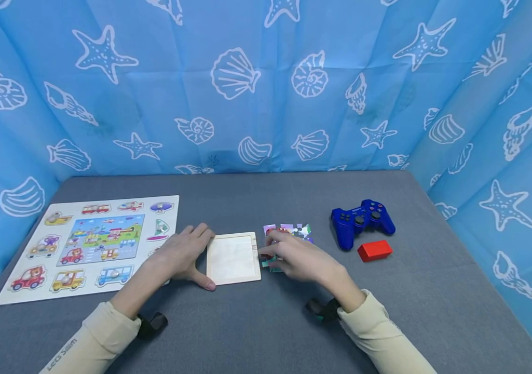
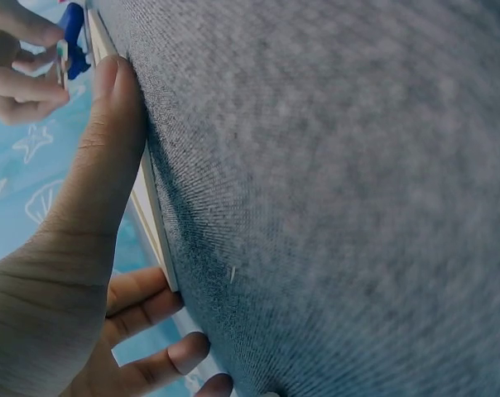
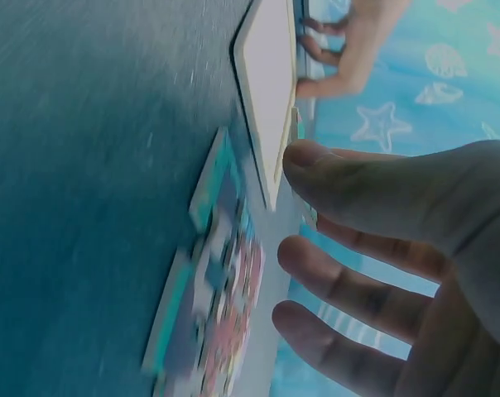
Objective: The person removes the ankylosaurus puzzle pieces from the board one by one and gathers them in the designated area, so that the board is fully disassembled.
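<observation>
A shallow square wooden tray (image 1: 232, 259) lies on the grey cloth, its bare pale inside facing up. My left hand (image 1: 186, 255) holds it by the left side, thumb at the near corner and fingers at the far one. Just right of the tray, my right hand (image 1: 296, 257) pinches a small jigsaw piece (image 2: 62, 64) between thumb and fingers. The piece is mostly hidden behind the thumb in the right wrist view. Partly joined colourful jigsaw pieces (image 3: 221, 298) lie under and beyond that hand, with teal edges showing.
A peg puzzle board (image 1: 93, 249) with vehicle pictures fills the left of the table (image 1: 247, 332). To the right are a blue game controller (image 1: 361, 221) and a red block (image 1: 375, 251). A blue curtain (image 1: 266, 104) with shell prints stands behind.
</observation>
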{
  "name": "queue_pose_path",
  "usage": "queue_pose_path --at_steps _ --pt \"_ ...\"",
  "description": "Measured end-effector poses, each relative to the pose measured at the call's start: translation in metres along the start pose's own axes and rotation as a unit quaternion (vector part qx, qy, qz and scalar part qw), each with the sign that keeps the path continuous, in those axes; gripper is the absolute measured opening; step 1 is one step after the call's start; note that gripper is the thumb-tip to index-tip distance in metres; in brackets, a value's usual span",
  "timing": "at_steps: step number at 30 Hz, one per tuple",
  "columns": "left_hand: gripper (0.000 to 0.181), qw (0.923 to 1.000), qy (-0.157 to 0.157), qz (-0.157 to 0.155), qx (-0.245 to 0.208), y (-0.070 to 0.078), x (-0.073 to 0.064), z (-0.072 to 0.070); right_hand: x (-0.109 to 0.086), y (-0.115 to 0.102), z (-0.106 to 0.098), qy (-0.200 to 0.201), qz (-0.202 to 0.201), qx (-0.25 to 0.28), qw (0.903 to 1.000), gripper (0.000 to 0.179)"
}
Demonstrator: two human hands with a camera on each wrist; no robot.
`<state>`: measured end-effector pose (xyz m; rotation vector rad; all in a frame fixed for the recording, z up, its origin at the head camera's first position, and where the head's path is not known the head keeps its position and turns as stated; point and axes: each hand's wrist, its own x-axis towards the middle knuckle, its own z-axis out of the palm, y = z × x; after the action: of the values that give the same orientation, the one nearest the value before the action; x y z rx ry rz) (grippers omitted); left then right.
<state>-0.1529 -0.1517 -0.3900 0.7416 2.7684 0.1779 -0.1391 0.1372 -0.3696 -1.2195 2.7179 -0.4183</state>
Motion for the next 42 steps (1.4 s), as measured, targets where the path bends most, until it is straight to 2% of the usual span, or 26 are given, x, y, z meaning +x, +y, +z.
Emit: queue_pose_path --at_steps 4,11,16,26,37,42 --pt "0.114 1.0 0.002 0.002 0.0 0.0 0.0 0.001 -0.011 0.009 -0.002 0.008 0.018 0.01 0.9998 0.03" --pt "0.114 1.0 -0.003 -0.001 -0.001 0.0 0.001 0.002 -0.032 0.027 -0.006 0.002 0.081 0.026 0.9964 0.034" --pt "0.113 1.0 0.0 0.003 0.002 0.0 0.001 0.001 -0.047 0.04 -0.011 0.005 0.106 0.024 0.9941 0.035" --pt "0.112 1.0 0.0 0.004 0.0 0.0 0.002 0.001 -0.064 0.052 -0.012 0.003 0.128 0.027 0.9914 0.032" --pt "0.113 1.0 0.001 -0.001 0.0 -0.002 0.001 0.002 -0.065 0.055 -0.008 -0.021 0.12 0.035 0.992 0.036" --pt "0.113 1.0 0.002 -0.001 0.0 -0.002 0.001 0.002 -0.065 0.055 -0.008 -0.026 0.127 0.037 0.9908 0.036"
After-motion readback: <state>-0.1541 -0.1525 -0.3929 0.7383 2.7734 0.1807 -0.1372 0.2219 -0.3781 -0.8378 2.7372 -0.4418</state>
